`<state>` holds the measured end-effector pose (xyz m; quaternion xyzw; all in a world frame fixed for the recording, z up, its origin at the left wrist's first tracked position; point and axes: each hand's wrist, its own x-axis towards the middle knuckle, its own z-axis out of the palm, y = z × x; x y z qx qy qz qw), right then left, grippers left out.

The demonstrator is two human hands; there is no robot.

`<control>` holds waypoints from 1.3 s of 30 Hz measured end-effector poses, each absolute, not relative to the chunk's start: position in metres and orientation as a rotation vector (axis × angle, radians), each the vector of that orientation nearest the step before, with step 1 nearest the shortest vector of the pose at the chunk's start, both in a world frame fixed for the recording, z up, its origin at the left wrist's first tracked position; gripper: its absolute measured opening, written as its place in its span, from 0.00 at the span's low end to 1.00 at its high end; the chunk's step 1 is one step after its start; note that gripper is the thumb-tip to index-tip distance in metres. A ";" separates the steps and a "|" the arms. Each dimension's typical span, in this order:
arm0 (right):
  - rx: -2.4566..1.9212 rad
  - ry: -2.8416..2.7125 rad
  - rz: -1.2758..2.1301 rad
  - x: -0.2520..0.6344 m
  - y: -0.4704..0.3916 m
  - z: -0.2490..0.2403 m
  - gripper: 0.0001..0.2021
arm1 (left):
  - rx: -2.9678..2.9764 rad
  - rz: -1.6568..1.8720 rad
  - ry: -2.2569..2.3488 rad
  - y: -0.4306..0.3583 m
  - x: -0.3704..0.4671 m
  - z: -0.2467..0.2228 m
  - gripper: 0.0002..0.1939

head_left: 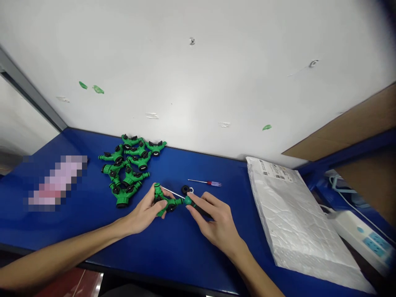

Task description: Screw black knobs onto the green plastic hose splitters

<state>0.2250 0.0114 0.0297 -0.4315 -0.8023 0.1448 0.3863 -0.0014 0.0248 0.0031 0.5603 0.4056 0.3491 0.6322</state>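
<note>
My left hand point(147, 209) is closed around a green Y-shaped hose splitter point(162, 201) with black valve levers, held just above the blue table. Between the fingers and thumb of my right hand point(215, 216) is a screwdriver point(188, 200) with a green and black handle. Its metal shaft points left, across the splitter's upper arm; whether the tip touches it I cannot tell. Just beyond the handle lie a black ring-shaped cap point(185, 189) and a small white washer point(192, 190). A smaller screwdriver point(213, 183) with a red and clear purple handle rests farther back.
Several more green splitters point(131, 177) are grouped at the back left of the blue table point(173, 255). A blurred-out pinkish item point(58, 181) lies far left. On the right are a silvery padded mailer point(297, 222) and a white power strip point(360, 237). A white wall point(185, 82) borders the back.
</note>
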 end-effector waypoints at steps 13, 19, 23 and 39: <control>-1.168 -2.198 0.242 0.214 0.002 0.028 0.17 | 1.417 0.713 1.005 0.027 -0.001 0.001 0.12; -1.181 -2.151 0.490 0.219 0.006 0.037 0.16 | 1.354 0.749 0.997 0.028 0.000 0.001 0.11; -1.195 -2.041 0.728 0.223 0.007 0.045 0.15 | 1.270 0.788 0.943 0.029 0.002 0.001 0.10; -1.262 -1.957 0.895 0.229 0.007 0.044 0.15 | 1.164 0.767 0.918 0.026 0.003 0.003 0.15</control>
